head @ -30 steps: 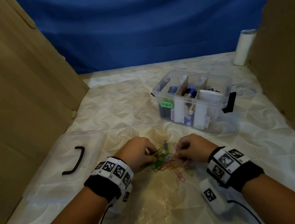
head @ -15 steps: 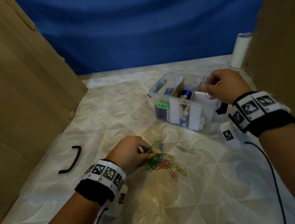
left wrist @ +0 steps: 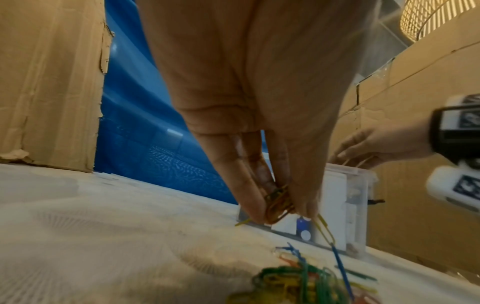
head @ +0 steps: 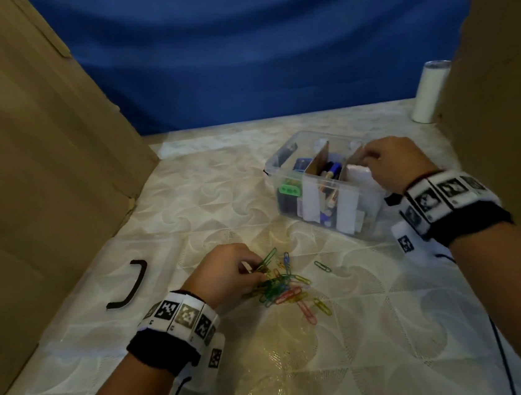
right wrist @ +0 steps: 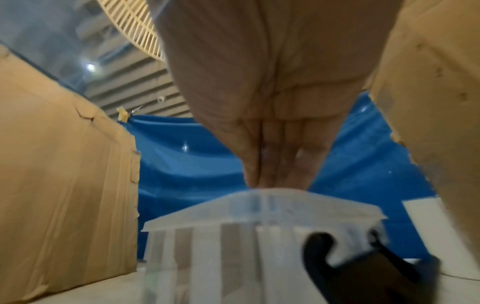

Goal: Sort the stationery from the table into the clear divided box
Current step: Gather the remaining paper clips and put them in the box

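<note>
The left hand [head: 229, 274] is pinching several coloured wire paper clips [head: 284, 287] at the table's six o'clock. The right hand [head: 393, 162], fingers bunched, contents hidden, is hovering over the clear plastic divided box [head: 323, 187] at one o'clock; best releasing low inside the rightmost compartment.

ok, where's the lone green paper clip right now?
In the head view the lone green paper clip lies flat on the table, just right of the paper clip pile and nearer than the clear divided box.
</note>
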`<act>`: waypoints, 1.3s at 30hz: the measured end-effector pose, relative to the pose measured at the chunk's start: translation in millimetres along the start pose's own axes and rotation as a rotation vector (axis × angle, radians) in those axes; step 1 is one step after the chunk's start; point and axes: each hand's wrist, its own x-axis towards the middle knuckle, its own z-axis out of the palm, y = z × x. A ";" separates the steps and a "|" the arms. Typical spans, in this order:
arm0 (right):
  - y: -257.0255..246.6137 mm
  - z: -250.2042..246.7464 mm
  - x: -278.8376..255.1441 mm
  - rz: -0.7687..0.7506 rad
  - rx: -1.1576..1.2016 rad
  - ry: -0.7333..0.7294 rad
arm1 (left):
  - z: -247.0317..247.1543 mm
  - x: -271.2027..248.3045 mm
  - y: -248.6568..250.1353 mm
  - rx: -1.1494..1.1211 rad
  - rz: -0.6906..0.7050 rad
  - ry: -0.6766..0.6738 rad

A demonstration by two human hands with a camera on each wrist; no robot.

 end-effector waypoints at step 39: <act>-12.0 35.9 -97.3 -0.217 -0.003 0.180 | -21.9 64.8 47.4 0.180 0.120 0.017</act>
